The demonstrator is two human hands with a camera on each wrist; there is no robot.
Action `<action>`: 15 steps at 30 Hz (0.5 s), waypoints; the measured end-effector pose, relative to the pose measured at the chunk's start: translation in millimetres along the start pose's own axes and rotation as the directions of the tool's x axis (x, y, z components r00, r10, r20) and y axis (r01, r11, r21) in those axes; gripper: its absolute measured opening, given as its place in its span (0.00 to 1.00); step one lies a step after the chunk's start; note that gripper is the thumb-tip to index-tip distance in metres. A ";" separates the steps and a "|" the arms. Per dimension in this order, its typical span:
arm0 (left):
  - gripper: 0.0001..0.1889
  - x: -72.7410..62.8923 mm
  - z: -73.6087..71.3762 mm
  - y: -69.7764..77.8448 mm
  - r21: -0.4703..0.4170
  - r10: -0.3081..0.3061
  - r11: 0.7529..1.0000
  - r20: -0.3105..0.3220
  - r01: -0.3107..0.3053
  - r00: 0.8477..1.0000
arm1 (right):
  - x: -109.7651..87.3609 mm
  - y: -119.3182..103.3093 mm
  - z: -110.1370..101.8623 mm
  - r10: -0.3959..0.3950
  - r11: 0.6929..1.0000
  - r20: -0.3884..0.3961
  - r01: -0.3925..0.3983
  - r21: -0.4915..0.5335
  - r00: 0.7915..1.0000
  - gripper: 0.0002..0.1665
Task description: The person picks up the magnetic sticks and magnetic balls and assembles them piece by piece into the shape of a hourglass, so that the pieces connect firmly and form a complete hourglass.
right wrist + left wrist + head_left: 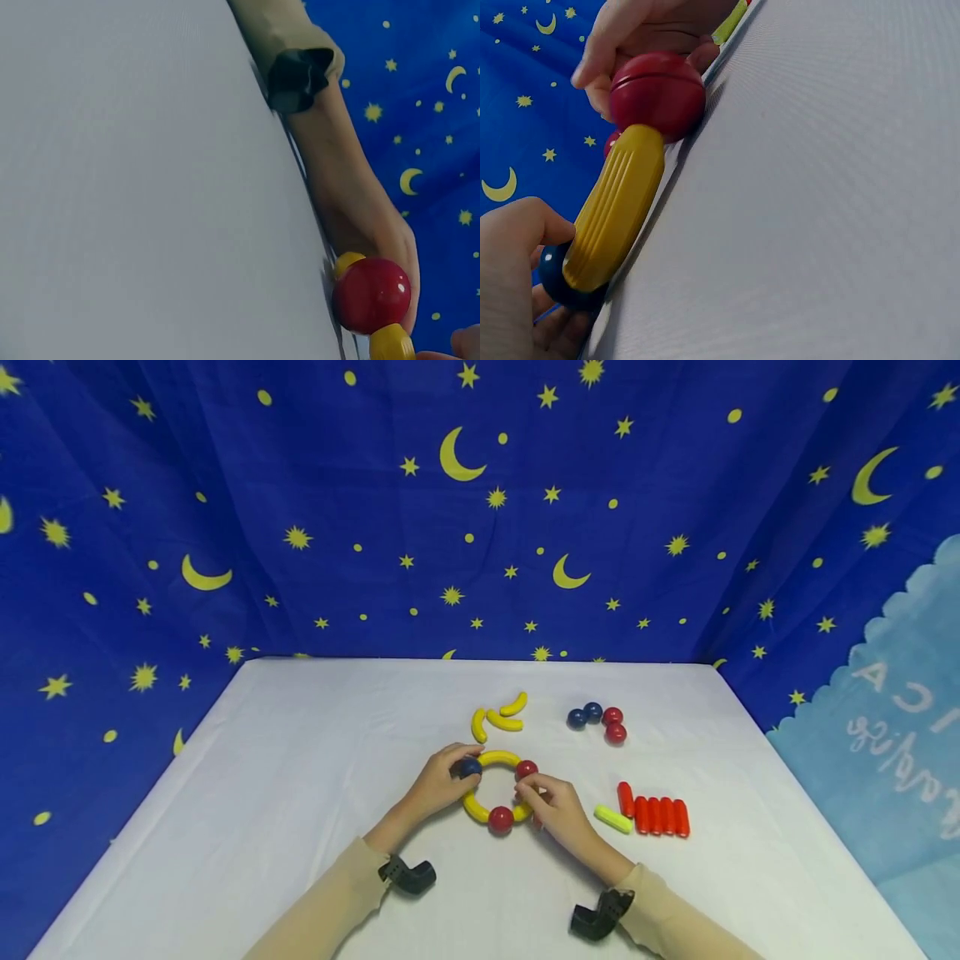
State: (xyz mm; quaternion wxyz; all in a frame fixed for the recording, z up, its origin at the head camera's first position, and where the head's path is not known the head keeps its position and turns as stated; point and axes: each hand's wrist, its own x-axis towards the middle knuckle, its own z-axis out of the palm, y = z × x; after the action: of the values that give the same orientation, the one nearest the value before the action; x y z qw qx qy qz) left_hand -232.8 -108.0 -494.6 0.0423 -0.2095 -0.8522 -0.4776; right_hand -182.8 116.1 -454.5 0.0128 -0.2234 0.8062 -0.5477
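A ring of yellow curved sticks (499, 759) and glossy balls lies on the white table. My left hand (442, 781) grips the blue ball (470, 767) at its left side, thumb also against the adjoining yellow curved stick (616, 210). At the ring's right side, my right hand (557, 810) pinches the right-hand yellow curved stick (391, 343) just below a red ball (527, 769), largely covering that stick. Another red ball (501, 820) forms the ring's near point, between two curved sticks.
Behind the ring lie three loose yellow curved sticks (505, 721). Two blue balls (577, 719) and two red balls (615, 732) sit together at the back right. Several straight red sticks (655, 817) and a yellow-green stick (613, 818) lie right of my right hand.
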 end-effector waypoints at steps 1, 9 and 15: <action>0.22 -0.1 0.0 -0.4 -0.010 0.007 1.000 0.006 -0.007 1.000 | 0.3 -0.6 -1.4 0.014 1.000 -0.008 -0.014 -0.006 1.000 0.11; 0.16 0.7 0.8 -2.2 -0.024 0.023 0.999 0.019 -0.023 1.000 | -1.0 18.3 -11.7 0.042 0.999 -0.024 -0.042 0.010 0.999 0.10; 0.17 1.8 1.6 -3.0 -0.020 0.034 0.999 0.036 -0.033 0.999 | -14.6 32.8 -31.2 -0.155 0.949 -0.282 0.063 -0.309 0.947 0.09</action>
State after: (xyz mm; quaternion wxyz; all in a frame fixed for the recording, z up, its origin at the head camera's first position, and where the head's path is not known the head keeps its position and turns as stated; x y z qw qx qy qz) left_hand -235.4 -107.5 -497.4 0.0330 -0.2328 -0.8445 -0.4811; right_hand -189.3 158.8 -474.4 -0.1750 -0.1810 0.8578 -0.4482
